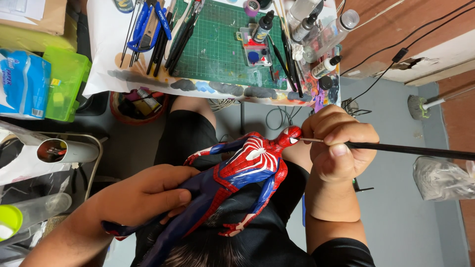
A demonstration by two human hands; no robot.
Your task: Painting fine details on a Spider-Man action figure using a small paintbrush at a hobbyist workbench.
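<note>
My left hand point(143, 195) grips the legs of a red and blue superhero action figure point(247, 165) that lies across my lap with its back up and head toward the right. My right hand point(336, 148) holds a thin black-handled paintbrush point(410, 149), whose tip touches the figure's red head. The brush handle runs off to the right edge.
A green cutting mat point(217, 44) on the desk at the top carries brushes, blue-handled tools, small paint bottles and a paint tray point(255, 49). A green plastic box point(64, 84) and a blue tissue pack point(22, 84) sit left. Cables and a plastic bag point(443, 178) lie on the floor right.
</note>
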